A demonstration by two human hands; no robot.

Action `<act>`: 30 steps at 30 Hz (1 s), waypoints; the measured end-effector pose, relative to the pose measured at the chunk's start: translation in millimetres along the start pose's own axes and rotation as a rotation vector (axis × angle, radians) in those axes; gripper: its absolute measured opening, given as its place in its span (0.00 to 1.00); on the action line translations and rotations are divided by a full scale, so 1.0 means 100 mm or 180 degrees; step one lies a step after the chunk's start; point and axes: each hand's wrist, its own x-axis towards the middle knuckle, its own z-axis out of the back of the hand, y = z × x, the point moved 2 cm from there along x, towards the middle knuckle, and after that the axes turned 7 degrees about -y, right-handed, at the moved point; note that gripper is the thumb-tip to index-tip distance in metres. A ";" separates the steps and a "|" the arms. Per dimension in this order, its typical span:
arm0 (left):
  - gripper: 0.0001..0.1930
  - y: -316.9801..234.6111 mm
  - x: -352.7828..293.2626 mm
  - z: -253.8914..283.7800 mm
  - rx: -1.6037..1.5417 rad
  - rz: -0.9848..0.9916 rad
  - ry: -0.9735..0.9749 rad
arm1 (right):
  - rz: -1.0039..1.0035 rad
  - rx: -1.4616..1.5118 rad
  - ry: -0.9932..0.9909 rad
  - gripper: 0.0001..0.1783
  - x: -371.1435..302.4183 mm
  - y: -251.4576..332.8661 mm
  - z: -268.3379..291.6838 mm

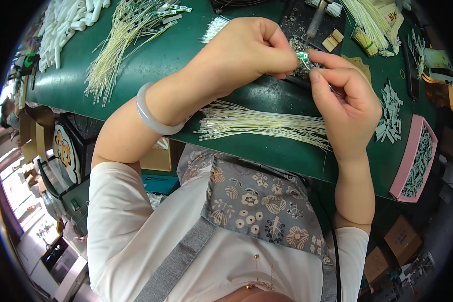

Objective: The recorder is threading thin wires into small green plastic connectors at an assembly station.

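My left hand point(267, 50) is closed, its fingers curled in; whatever it grips is hidden. Facing it, my right hand point(348, 98) has thumb and index finger pinched around a small green circuit board point(303, 55), seen between the two hands. Just above the board a soldering iron point(317, 21) points downward, its tip close to my fingers. Dark solder scraps point(296, 38) lie beneath. On the green table point(272, 95) below my hands, a bundle of thin pale wires point(261, 122) stretches sideways, its right end partly behind my right hand.
At the far left are white tubes point(68, 30) and wires with small boards point(121, 45). A pink tray point(412, 161) of small grey-green parts stands at the right edge, near loose grey strips point(389, 113). More wires point(370, 22) lie at the back right, beyond a yellowish block point(332, 40).
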 end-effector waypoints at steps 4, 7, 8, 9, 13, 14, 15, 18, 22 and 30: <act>0.06 -0.04 0.01 0.01 -0.0044 0.0089 0.0040 | 0.0040 -0.0039 0.0003 0.04 0.02 0.00 -0.01; 0.05 -0.05 0.04 0.00 -0.0262 0.0183 0.0044 | 0.0205 -0.0102 -0.0032 0.03 0.04 -0.02 0.00; 0.05 -0.03 0.05 0.00 -0.0262 0.0187 0.0040 | 0.0272 -0.0138 -0.0036 0.03 0.05 -0.02 -0.01; 0.06 -0.01 0.07 -0.01 -0.0274 0.0091 0.0012 | 0.0269 -0.0134 -0.0033 0.03 0.05 -0.02 0.00; 0.08 -0.01 0.09 -0.02 -0.0378 -0.0042 -0.0045 | 0.0211 -0.0104 -0.0074 0.03 0.06 0.00 0.00; 0.08 -0.05 0.09 -0.01 -0.0381 -0.0039 -0.0038 | 0.0126 -0.0030 -0.0101 0.03 0.06 -0.01 0.00; 0.06 -0.10 0.09 -0.01 -0.0375 0.0301 -0.0014 | 0.0121 -0.0037 -0.0102 0.03 0.07 -0.02 0.00; 0.04 -0.13 0.09 0.00 -0.0394 0.0595 0.0054 | 0.0141 -0.0011 -0.0156 0.03 0.07 -0.01 0.00; 0.03 -0.12 0.09 0.00 -0.0503 0.0466 0.0100 | 0.0146 -0.0018 -0.0160 0.03 0.08 -0.01 0.00; 0.04 -0.15 0.07 0.00 -0.0173 0.0303 -0.0048 | 0.0291 -0.0006 -0.0189 0.03 0.09 -0.01 0.00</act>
